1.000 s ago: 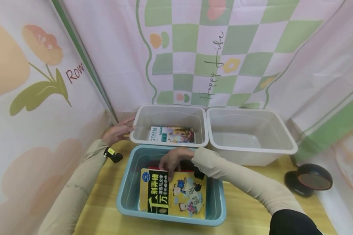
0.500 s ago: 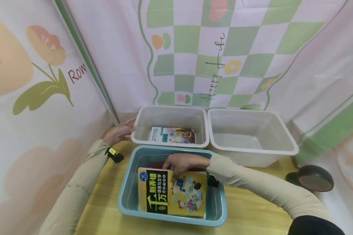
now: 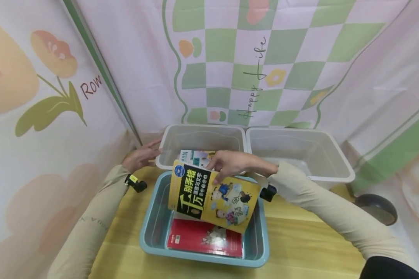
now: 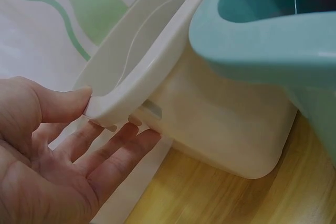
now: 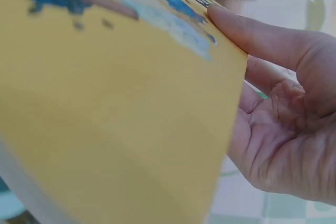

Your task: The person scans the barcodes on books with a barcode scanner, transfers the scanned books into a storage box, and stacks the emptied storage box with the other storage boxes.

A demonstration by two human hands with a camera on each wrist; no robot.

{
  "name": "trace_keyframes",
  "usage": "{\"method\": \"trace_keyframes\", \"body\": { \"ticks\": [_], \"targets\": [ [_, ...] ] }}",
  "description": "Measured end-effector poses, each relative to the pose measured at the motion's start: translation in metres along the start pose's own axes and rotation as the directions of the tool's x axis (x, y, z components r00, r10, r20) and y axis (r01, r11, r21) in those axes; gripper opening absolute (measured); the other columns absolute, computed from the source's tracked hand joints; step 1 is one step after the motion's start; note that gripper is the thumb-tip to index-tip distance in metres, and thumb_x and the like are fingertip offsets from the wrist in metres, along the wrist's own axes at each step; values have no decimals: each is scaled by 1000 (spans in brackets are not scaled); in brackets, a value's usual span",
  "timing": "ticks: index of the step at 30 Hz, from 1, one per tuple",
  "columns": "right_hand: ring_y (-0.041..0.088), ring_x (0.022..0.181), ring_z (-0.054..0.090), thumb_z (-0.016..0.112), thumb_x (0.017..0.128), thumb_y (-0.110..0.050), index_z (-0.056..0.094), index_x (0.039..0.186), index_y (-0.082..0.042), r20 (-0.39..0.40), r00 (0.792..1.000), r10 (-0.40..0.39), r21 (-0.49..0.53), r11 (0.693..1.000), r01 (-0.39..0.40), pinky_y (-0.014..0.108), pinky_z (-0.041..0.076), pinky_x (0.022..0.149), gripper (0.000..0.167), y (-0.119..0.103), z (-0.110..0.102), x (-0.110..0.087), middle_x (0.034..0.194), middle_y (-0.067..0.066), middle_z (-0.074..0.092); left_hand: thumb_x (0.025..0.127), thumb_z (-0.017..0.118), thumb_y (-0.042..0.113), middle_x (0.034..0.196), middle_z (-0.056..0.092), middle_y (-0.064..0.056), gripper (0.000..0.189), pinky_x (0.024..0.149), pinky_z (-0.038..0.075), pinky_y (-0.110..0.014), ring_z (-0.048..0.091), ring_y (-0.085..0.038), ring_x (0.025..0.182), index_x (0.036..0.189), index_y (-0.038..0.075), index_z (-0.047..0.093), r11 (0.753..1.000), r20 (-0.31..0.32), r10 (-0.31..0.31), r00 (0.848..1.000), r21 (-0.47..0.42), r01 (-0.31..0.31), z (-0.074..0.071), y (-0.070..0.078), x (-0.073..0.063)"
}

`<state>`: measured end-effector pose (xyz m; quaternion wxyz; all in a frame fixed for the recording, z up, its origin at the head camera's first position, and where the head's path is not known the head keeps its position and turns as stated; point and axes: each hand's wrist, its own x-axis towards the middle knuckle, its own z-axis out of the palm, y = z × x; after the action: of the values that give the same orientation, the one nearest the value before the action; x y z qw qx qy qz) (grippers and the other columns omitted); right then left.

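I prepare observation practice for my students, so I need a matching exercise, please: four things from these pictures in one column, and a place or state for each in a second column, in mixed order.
1. Yellow book
2. Red book
3. Blue bin
4. Left hand

A. On the table, in front of the left pale bin
B. Touching the left end of the left pale bin
C. Lying inside the blue bin
D. Pinched by the right hand

Pairs: 1-D; 2-C; 3-A; 4-B
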<state>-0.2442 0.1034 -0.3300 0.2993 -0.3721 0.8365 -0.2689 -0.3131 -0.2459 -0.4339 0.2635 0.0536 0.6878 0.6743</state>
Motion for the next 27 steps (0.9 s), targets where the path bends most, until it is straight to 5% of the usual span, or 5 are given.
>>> {"method": "trace_keyframes", "body": {
  "ticks": [3, 9, 15, 20, 27],
  "targets": [
    [10, 53, 25, 79, 90, -5, 79, 114, 0, -45, 999, -15, 3, 1000, 15, 30, 51, 77, 24, -2, -11, -9, 54, -7, 29, 109, 43, 7, 167, 26, -29, 71, 119, 37, -62, 33, -47, 149, 170, 20, 7, 1000, -5, -10, 1000, 1, 10, 0, 1, 2],
    [9, 55, 29, 77, 93, -8, 74, 126, 0, -137, 989, -58, -17, 998, 56, 23, 33, 56, 34, -1, -29, -31, 59, -6, 34, 109, 45, 7, 163, 35, -29, 69, 116, 41, -60, 55, -27, 128, 170, 16, 13, 1000, -19, 12, 1000, 20, -12, 4, -2, 1],
    [20, 83, 63, 75, 96, -17, 69, 133, -1, -257, 965, 45, -37, 998, -57, 34, 57, 75, 40, -4, -49, -72, 104, 12, 71, 109, 47, 8, 143, 60, -10, 67, 111, 48, -55, 61, -16, 117, 169, 15, 18, 999, -34, 22, 999, 27, -21, 5, -6, 3],
    [29, 105, 73, 73, 99, -18, 66, 137, 0, -330, 939, 95, -25, 994, -110, 49, 60, 94, 42, -8, -70, -107, 123, 18, 74, 109, 47, 10, 147, 57, -12, 67, 105, 52, -48, 53, -32, 135, 169, 17, 19, 999, -40, 9, 999, 39, -7, 4, -5, 4],
    [15, 88, 76, 73, 99, -12, 72, 130, -2, -357, 931, 80, -91, 989, -120, 28, 62, 80, 33, 6, -92, -147, 114, 12, 79, 109, 46, 9, 163, 38, -24, 67, 110, 48, -53, 35, -44, 149, 169, 17, 16, 999, -44, 3, 999, 38, -1, 2, -5, 1]
  ]
}}
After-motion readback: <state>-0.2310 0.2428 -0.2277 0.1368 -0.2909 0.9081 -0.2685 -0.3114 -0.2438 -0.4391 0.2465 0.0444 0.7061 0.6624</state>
